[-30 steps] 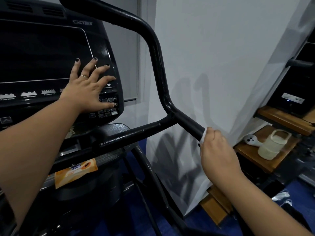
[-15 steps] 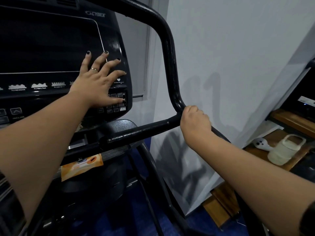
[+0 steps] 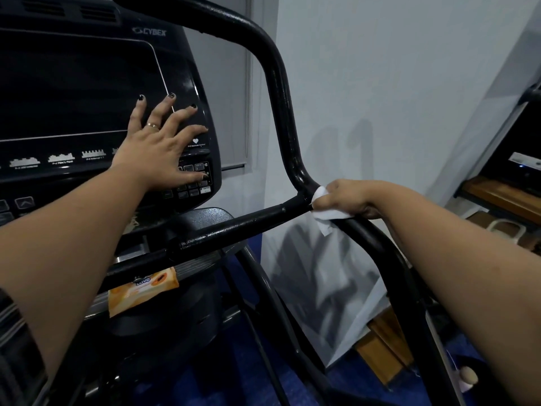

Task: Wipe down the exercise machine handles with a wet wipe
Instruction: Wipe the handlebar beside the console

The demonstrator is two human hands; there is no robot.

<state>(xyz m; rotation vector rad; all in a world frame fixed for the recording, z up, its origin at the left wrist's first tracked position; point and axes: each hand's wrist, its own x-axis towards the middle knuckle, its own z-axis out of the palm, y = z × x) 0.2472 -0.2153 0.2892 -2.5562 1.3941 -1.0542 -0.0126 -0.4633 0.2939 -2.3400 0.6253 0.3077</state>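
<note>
The black handle bar (image 3: 278,92) of the exercise machine curves down from the top and meets a crossbar (image 3: 234,227) at a joint. My right hand (image 3: 348,199) grips the bar just right of that joint, with a white wet wipe (image 3: 325,213) wrapped between palm and bar; a corner of the wipe hangs below. My left hand (image 3: 158,148) rests flat on the black console (image 3: 73,98), fingers spread over the screen's lower right corner and the keypad.
An orange wipes packet (image 3: 143,288) lies on the machine's ledge under the crossbar. A white wall panel (image 3: 380,112) stands close behind the handle. Wooden shelves (image 3: 503,197) with a pale container (image 3: 503,230) are at the right. Blue floor shows below.
My right hand slid up the handle from its lower end to the joint, then eased slightly back, with the wipe now showing. The view has shifted closer; my left hand stays on the console.
</note>
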